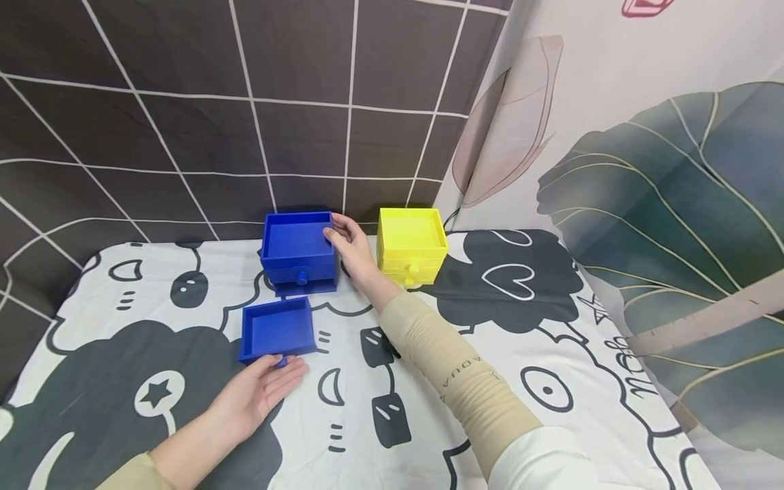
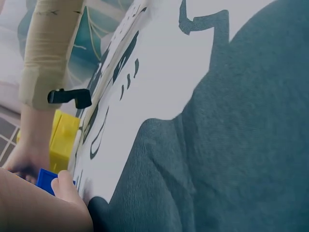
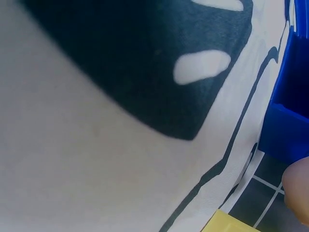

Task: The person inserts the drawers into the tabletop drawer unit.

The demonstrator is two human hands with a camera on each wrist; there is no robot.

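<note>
A small blue drawer cabinet [image 1: 300, 262] stands at the back of the cloth, with a shallow tray top and one round-knobbed drawer above an open lower slot. My right hand [image 1: 352, 248] holds its right wall, thumb over the top rim. In front of the cabinet and apart from it is a loose blue drawer [image 1: 278, 327]. My left hand [image 1: 254, 395] pinches this drawer's front knob [image 1: 282, 362] between thumb and fingers, palm turned up. The left wrist view shows only a corner of the drawer [image 2: 46, 180] past the hand. Blue walls [image 3: 285, 133] edge the right wrist view.
A yellow drawer cabinet [image 1: 412, 245] with knobs stands right of the blue one, close to my right hand. A black-and-white cartoon cloth [image 1: 343, 422] covers the surface. Behind rises a dark grid-patterned fabric [image 1: 300, 136], with a leaf-print curtain [image 1: 692, 190] at the right.
</note>
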